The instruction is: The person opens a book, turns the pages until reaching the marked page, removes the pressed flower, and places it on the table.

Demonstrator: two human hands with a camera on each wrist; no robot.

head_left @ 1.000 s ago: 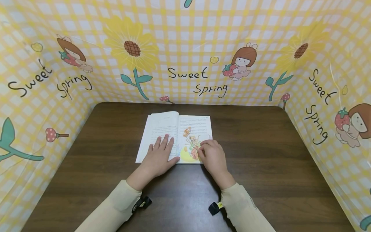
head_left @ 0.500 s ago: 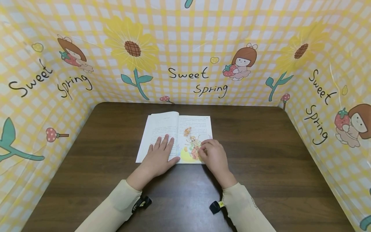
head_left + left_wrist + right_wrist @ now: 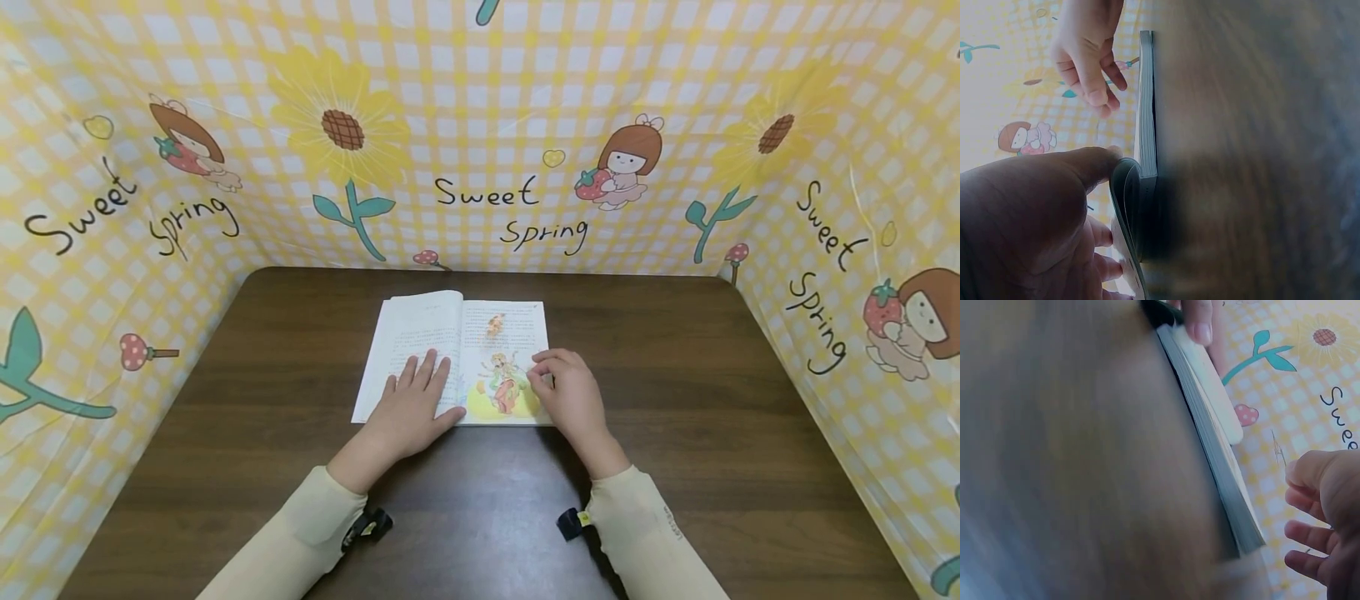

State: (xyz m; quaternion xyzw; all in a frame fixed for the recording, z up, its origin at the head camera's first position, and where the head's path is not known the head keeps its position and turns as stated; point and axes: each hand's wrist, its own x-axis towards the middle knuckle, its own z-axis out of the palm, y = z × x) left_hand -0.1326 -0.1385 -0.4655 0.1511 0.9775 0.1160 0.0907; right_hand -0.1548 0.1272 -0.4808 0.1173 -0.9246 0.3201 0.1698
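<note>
An open book lies on the dark table, with text on both pages and a fairy picture on the right page. My left hand rests flat on the left page with its fingers spread, the thumb near the inner fold. Over the right edge of the book, my right hand pinches between thumb and forefinger a thin sprig, whose orange blossoms show against the upper right page. The sprig's fine stem rises from the thumb tip in the right wrist view. Its exact make cannot be told.
The dark wooden table reaches out around the book. Yellow checked cloth with sunflowers and lettering stands as walls at the back and both sides. Black straps with small devices sit at both wrists.
My right hand has moved right, from the page toward the book's edge. The orange blossoms have shifted up and slightly right, and the stems seen earlier barely show. My left hand stays still.
</note>
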